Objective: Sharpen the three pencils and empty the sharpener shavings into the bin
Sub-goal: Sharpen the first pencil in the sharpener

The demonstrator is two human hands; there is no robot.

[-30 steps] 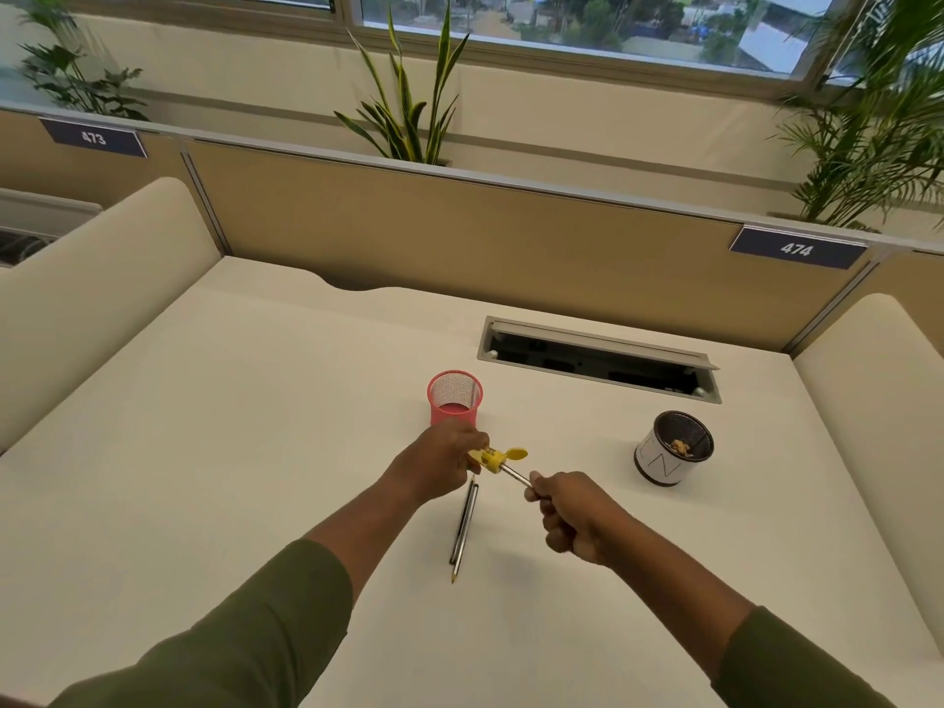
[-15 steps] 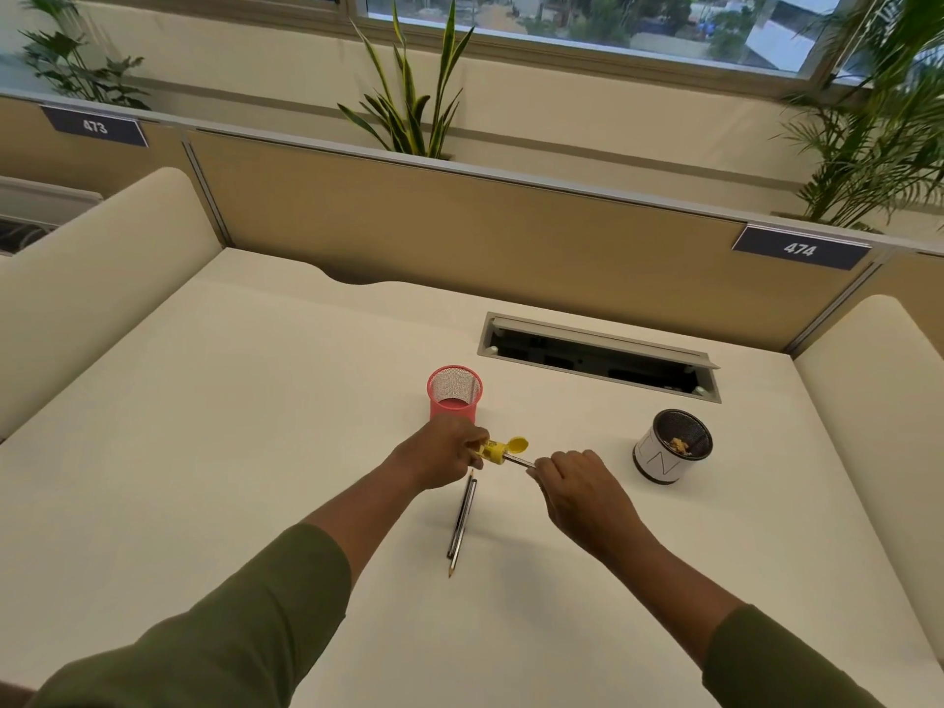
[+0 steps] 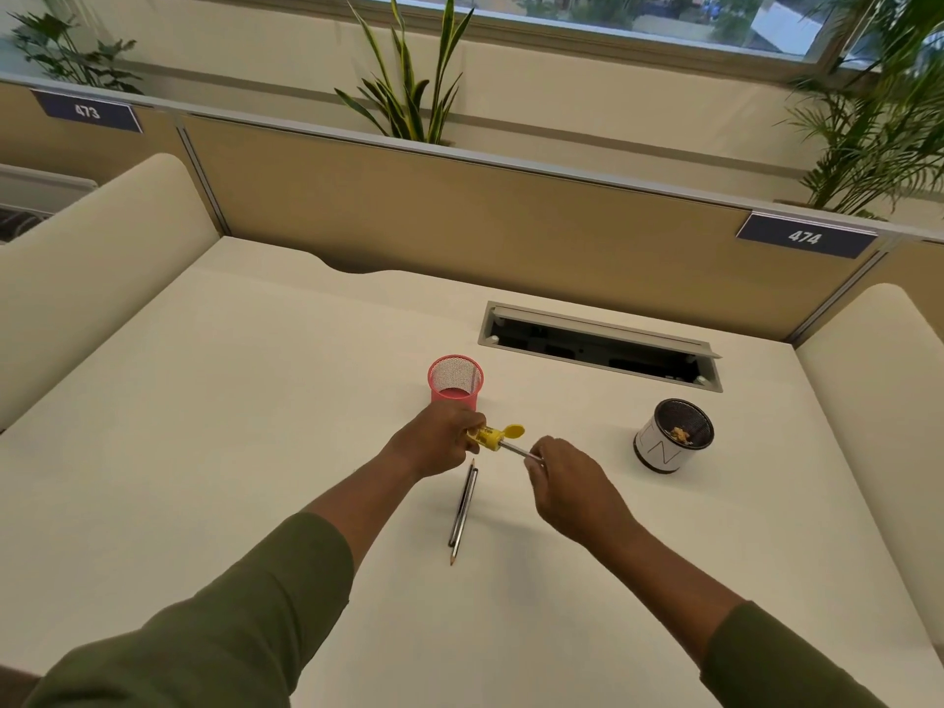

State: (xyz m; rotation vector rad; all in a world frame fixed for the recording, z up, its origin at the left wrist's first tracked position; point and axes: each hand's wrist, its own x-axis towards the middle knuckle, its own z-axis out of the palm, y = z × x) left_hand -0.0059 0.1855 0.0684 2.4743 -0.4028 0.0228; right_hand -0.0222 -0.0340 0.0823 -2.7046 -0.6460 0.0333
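Cream and matte, the desk [image 3: 204, 452] is smooth and boxed in by padded side screens and a tan back panel.

Nearest lie two slim dark pencils [image 3: 462, 508], side by side and touching, running near to far; one shows a pointed tip at its near end. Whether both are sharpened is too small to tell.

Just beyond them, above the desk, the left hand [image 3: 434, 442] is closed around a small yellow plastic sharpener [image 3: 488, 437], whose round lid is flipped open. The right hand [image 3: 567, 482] pinches the third pencil [image 3: 521, 451] in its fingertips, its far end pushed into the sharpener. This looks like the sharpening step. The next move calls for twisting the pencil against a steady sharpener, then tipping the shavings out.

Farther back, just beyond the left hand, stands a pink wire-mesh cup [image 3: 455, 379], round and see-through. To the right, well apart from the hands, sits the bin [image 3: 664, 447]: a small cylinder, white outside, dark inside, with a few tan shavings [image 3: 680, 434] in it. At the far edge is a grey metal cable slot [image 3: 600, 344].
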